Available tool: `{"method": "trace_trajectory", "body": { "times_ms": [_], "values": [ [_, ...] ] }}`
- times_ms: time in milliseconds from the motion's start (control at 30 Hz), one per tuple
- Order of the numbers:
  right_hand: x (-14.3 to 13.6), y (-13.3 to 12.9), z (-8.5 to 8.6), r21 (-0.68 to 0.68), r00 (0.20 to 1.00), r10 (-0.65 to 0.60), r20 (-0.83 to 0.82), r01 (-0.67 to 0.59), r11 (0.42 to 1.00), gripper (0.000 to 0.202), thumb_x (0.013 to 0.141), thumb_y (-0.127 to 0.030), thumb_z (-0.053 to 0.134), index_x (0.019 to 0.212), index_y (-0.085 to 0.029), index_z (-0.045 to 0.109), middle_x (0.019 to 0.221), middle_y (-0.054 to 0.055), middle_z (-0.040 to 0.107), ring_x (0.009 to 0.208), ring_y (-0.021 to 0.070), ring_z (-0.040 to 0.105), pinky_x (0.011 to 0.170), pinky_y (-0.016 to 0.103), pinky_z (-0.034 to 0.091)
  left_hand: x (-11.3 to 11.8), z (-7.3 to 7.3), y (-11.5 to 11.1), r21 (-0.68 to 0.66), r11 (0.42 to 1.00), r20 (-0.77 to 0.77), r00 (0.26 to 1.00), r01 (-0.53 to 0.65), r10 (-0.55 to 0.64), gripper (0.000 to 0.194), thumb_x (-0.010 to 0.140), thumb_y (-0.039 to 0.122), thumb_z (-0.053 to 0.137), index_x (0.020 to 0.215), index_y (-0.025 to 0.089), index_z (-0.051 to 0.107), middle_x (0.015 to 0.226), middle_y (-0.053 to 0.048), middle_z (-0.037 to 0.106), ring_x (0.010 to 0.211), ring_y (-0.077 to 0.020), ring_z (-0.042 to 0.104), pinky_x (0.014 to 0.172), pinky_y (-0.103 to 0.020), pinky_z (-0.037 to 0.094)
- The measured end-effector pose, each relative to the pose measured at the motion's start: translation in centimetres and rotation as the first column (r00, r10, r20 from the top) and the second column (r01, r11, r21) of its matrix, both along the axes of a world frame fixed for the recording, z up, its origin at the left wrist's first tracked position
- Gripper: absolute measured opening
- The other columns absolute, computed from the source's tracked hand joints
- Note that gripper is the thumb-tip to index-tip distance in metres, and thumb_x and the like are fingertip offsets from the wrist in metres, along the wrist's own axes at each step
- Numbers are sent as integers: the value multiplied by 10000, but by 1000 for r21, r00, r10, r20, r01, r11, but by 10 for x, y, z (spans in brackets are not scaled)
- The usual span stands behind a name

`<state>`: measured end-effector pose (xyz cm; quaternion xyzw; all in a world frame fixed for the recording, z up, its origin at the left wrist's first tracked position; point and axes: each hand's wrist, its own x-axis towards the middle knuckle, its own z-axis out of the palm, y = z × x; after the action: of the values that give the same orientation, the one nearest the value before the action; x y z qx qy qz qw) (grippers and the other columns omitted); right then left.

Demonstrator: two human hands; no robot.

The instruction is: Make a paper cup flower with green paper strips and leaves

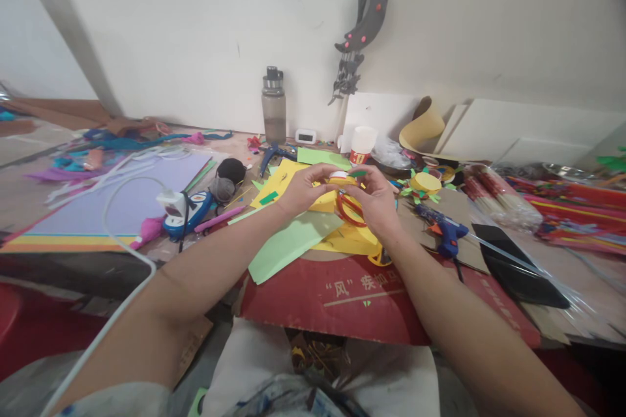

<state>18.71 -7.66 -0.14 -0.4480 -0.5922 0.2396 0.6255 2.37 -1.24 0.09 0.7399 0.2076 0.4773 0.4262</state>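
My left hand (309, 186) is closed on a small round yellow paper piece (341, 180) with a white top. My right hand (374, 199) pinches the other side of that piece, and a bit of green paper (359, 173) shows at its fingertips. Just beneath the fingers is an orange-red loop (349, 210), like a scissors handle; I cannot tell whether the right hand bears it. Yellow paper (288, 176) and a light green sheet (293, 244) lie under the hands. To the right sits a yellow paper cup shape (425, 184) ringed with green leaf-like tabs.
A blue glue gun (447, 234) and black phone-like slab (521, 267) lie right, beside glue sticks. Red cardboard (313, 300) covers the front edge. A bottle (274, 107) and a paper cup (362, 143) stand behind. A white cable (110, 208) runs from a blue power strip (190, 215), left.
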Motion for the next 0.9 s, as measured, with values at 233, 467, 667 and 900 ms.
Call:
{"method": "trace_trajectory", "body": {
  "times_ms": [233,467,667,900],
  "values": [
    [-2,-6,5,-7,1000,9,-2,-10,1000,238,705,-309,686,928,-267,615,763,-23,472,737,163,456,706,301,420,0,1,-2,-10,1000,23,999,29,-29,325,727,414,794,957,188,751,1029,-74,730,932,-186,644,855,-312,484],
    [-2,-5,6,-7,1000,-20,6,20,1000,196,711,-281,689,890,-251,616,756,-24,511,701,152,451,682,303,408,1,-2,-1,-89,993,60,996,71,-66,419,670,453,839,960,173,725,1009,-76,723,933,-185,651,888,-328,491],
    [-4,4,-5,-27,998,-14,64,16,1000,202,715,-336,691,840,-236,568,721,-36,488,641,132,423,587,279,366,3,-12,7,-203,965,60,986,163,-154,455,709,498,806,995,165,688,991,-51,716,902,-154,649,875,-305,489],
    [-5,6,-11,3,997,-38,62,38,999,350,714,-320,685,1033,-228,575,911,-2,569,703,125,476,620,274,427,2,-15,13,-269,957,72,993,109,-93,431,713,504,800,955,160,706,926,-35,709,828,-134,624,786,-266,473]
  ]
}}
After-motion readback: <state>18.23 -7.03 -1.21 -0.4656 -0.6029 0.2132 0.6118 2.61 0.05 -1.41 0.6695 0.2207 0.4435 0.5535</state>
